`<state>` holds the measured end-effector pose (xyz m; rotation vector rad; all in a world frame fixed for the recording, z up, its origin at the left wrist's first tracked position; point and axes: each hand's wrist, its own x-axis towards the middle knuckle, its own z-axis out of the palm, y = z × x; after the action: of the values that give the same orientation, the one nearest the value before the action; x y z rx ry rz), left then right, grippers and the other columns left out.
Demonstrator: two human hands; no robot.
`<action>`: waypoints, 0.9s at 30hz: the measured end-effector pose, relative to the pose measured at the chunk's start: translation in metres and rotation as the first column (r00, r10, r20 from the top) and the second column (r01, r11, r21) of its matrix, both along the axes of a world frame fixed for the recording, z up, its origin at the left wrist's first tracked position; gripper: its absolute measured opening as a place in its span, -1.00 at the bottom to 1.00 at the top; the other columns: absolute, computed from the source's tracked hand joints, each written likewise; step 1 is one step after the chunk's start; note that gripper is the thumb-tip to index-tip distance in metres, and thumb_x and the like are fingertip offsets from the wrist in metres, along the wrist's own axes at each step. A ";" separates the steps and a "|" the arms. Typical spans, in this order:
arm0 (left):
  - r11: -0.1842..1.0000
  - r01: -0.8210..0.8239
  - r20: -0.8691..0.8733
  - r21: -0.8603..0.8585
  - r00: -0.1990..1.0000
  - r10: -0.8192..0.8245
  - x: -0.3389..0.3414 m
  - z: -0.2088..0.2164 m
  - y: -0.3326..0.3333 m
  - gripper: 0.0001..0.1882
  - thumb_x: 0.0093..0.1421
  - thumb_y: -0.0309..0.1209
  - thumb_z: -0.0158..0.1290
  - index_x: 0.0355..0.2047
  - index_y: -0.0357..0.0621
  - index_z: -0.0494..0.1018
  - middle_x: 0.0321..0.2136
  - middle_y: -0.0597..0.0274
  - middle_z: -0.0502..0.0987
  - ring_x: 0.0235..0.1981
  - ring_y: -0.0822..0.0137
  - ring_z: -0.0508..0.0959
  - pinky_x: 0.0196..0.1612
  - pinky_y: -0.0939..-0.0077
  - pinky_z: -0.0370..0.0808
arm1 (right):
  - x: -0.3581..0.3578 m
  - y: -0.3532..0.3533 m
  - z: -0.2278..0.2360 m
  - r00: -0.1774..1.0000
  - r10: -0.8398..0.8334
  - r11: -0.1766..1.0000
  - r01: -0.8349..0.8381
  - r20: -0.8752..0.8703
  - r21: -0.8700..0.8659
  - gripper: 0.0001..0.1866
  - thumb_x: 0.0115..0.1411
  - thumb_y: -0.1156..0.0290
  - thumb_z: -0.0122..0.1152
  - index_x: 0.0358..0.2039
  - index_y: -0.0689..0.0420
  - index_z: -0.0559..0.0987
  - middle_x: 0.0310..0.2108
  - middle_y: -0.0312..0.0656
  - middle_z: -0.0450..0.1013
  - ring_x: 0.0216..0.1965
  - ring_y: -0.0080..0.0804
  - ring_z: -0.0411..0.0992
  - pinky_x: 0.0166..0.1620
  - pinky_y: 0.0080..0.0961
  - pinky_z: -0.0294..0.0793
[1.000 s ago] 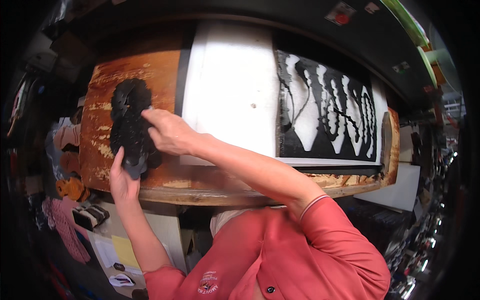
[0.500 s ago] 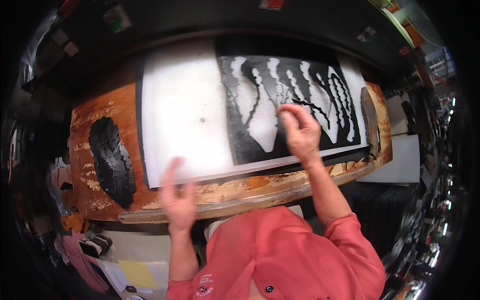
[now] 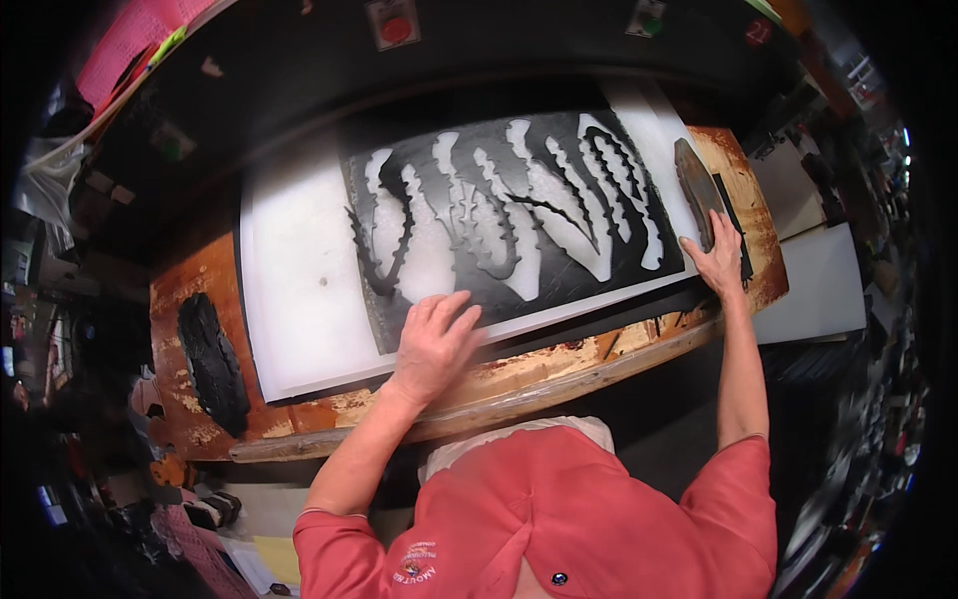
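Note:
A black rubber-like sheet (image 3: 569, 285) with several sole-shaped cut-outs lies on a white board (image 3: 289, 290). Thin, jagged strips (image 3: 397, 245) of the black material lie over and between the openings. My left hand (image 3: 434, 344), slightly blurred, is at the sheet's near edge, fingers spread and holding nothing; whether it touches the sheet is unclear. At the right of the board, my right hand (image 3: 717, 262) has thumb and fingers around the near end of a grey-brown sole-shaped cutting die (image 3: 691, 185). The die's lower end is partly hidden by the fingers.
A pile of black sole-shaped pieces (image 3: 213, 364) rests on the left of the worn wooden table (image 3: 185, 265). A dark machine body (image 3: 479, 45) with buttons spans the far side. White sheets (image 3: 813, 285) stand beyond the table's right end.
My right hand has left the strips mid-sheet and taken hold of the die. My left hand has come right to the sheet's near edge. The sheet sits farther left on the board; the view has turned.

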<state>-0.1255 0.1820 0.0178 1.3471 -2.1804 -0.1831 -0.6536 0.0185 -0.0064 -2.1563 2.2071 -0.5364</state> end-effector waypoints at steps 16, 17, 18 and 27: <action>0.988 0.155 0.326 -0.026 0.935 -0.138 -0.072 0.028 -0.038 -0.60 0.16 -0.23 0.36 -0.16 -0.21 0.47 -0.11 0.04 0.48 0.05 -0.06 0.47 0.16 0.05 0.42 | -0.032 -0.047 -0.013 0.952 -0.077 0.996 0.059 0.295 0.070 0.05 0.18 -0.23 0.40 0.47 0.26 0.34 0.51 0.33 0.13 0.53 0.19 0.11 0.52 -0.08 0.14; 0.987 0.161 0.349 -0.021 0.926 -0.144 -0.073 0.029 -0.040 -0.64 0.19 -0.26 0.33 -0.19 -0.21 0.46 -0.15 0.03 0.47 0.02 -0.05 0.47 0.14 0.06 0.43 | -0.033 -0.050 -0.015 0.955 -0.056 0.998 0.041 0.292 0.056 0.02 0.18 -0.20 0.41 0.45 0.26 0.36 0.49 0.32 0.16 0.52 0.18 0.13 0.51 -0.09 0.15; 0.986 0.163 0.371 -0.020 0.918 -0.144 -0.071 0.030 -0.040 -0.68 0.21 -0.29 0.30 -0.23 -0.21 0.45 -0.18 0.03 0.45 -0.01 -0.04 0.47 0.13 0.06 0.43 | -0.035 -0.052 -0.016 0.960 -0.034 0.999 0.023 0.278 0.044 0.00 0.18 -0.17 0.42 0.44 0.27 0.38 0.48 0.31 0.19 0.51 0.18 0.15 0.51 -0.10 0.16; 0.995 0.084 0.264 0.052 0.960 -0.095 -0.058 0.043 -0.026 -0.78 0.41 -0.34 0.15 -0.39 -0.14 0.46 -0.50 0.08 0.51 -0.41 0.00 0.55 -0.22 0.16 0.48 | -0.043 -0.055 -0.017 0.957 -0.020 0.999 0.005 0.291 0.052 0.03 0.17 -0.22 0.39 0.45 0.26 0.36 0.49 0.27 0.19 0.48 0.19 0.22 0.48 -0.08 0.23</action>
<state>-0.1835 0.1556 0.0612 1.3623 -2.4758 -0.0838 -0.6963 -0.0364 -0.0237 -1.8970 2.0537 -0.7368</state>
